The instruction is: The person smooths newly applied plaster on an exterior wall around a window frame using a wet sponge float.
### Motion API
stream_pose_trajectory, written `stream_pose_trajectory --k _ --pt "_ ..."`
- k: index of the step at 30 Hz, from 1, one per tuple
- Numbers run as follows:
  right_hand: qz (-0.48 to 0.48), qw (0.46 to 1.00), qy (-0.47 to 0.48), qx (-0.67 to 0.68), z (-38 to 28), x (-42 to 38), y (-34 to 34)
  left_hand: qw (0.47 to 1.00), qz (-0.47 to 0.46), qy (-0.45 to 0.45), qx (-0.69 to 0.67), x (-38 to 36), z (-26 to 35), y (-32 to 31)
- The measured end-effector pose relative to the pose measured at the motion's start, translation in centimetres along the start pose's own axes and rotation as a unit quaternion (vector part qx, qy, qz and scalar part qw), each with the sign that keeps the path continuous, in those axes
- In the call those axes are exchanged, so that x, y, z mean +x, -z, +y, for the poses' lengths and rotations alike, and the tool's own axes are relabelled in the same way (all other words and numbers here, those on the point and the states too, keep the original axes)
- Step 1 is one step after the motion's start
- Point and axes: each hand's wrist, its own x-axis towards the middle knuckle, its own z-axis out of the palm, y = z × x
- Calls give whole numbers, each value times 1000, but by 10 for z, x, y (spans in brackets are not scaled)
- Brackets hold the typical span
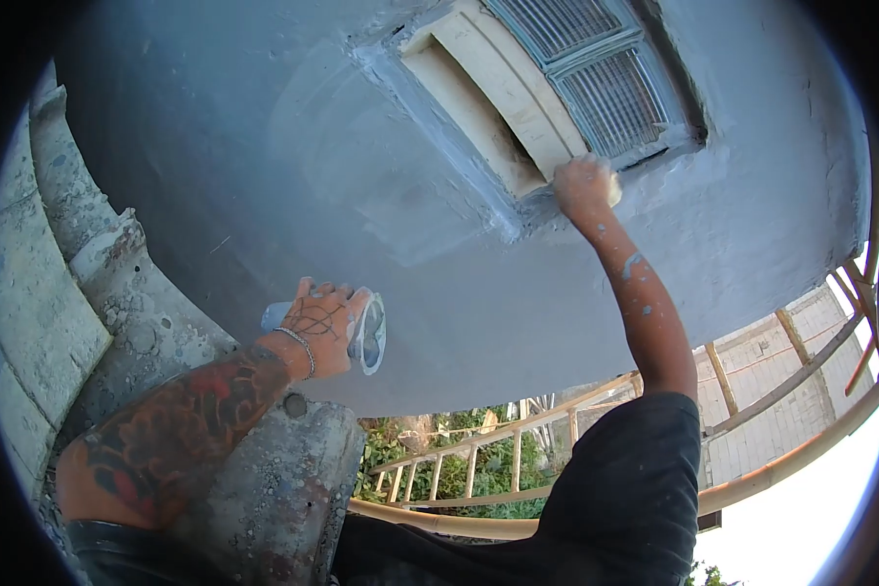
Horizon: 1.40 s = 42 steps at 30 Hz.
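Observation:
My left hand (324, 327) is closed around a clear plastic cup (370, 334), tipped so that its round mouth faces right. Something grey, like paint, shows inside the cup. Up at the lower corner of a window frame (503, 98), my right hand (584, 188) is closed on a small pale yellowish thing (614, 189); blur and my fingers hide what kind it is. Ribbed glass panes (610, 98) lie just above that hand. Grey coating covers the curved-looking wall (361, 176) around the frame, and grey spots mark my right forearm.
Rough, paint-spattered roofing pieces (151, 303) run along the left side, and another (293, 479) lies under my left forearm. Bamboo rails and a ladder-like frame (474, 469) stand at the lower right. Green plants (430, 439) and a block wall (781, 356) are beyond.

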Motion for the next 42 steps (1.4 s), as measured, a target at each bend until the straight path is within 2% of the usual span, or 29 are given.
stream_pose_trajectory --k 1,3,5,6,7,8,10,13,14,15,16,18,19,20,22,23,25,28,30,31,33,35,36,38,39,42 --pt "2 1000 -3 0 1 -2 -2 1000 -3 2 3 0 0 0" --pt "18 998 52 34 12 -2 -3 1000 0 4 8 0 0 -1" --pt "0 1000 -11 14 54 -8 18 1000 10 -3 12 0 -1 -1" --pt "-30 994 -94 40 85 2 12 1000 13 -2 15 1 -1 2" --pt "29 994 -103 8 116 2 10 1000 -2 4 15 1 1 6" --pt "73 988 -104 -82 142 2 19 1000 -24 7 15 1 2 6" --pt "115 975 -170 -88 173 -2 28 1000 -15 1 16 1 2 6" --pt "138 970 -173 -99 148 -4 26 1000 -8 -4 10 0 0 5" --pt "100 977 -159 -103 123 -5 26 1000 -8 -4 5 0 1 3" --pt "102 984 -129 -62 95 -9 19 1000 -10 -2 3 0 1 3" --pt "123 984 -99 -77 66 -8 -3 1000 -14 0 5 0 2 4" --pt "76 994 -68 -27 0 -16 -6 1000 -19 1 10 -1 3 6" --pt "116 992 -44 -19 -31 -22 -10 1000 -21 6 15 -1 3 6" --pt "87 996 -17 22 -57 -24 -15 999 -23 10 21 -1 4 6" --pt "63 997 29 -18 -103 -29 -32 999 -12 5 33 -1 3 -2" --pt "64 998 15 -17 -97 -34 -31 999 -4 5 43 -1 0 -2" --pt "77 992 46 89 -77 -39 -22 999 0 0 43 1 -3 3" --pt "113 991 40 66 -24 -45 -22 999 -1 -15 34 1 -2 -2" --pt "177 982 -52 34 37 -40 -19 999 10 -19 45 1 -3 1" --pt "171 979 -103 32 70 -33 -18 999 0 -14 41 1 -2 3" --pt "221 963 -144 -55 132 -25 -10 999 -9 -8 46 -1 -1 2" --pt "185 951 -244 -53 180 -21 19 997 21 -8 68 -2 -2 -2" --pt "176 951 -248 -53 190 -17 14 997 15 -14 71 -2 0 -1" --pt "236 952 -173 -86 206 -11 11 1000 -17 -5 24 0 0 5" --pt "261 947 -170 -72 196 -9 11 999 -15 -5 31 -1 0 8" --pt "221 943 -247 -40 158 -17 0 999 -22 0 48 -2 5 8"
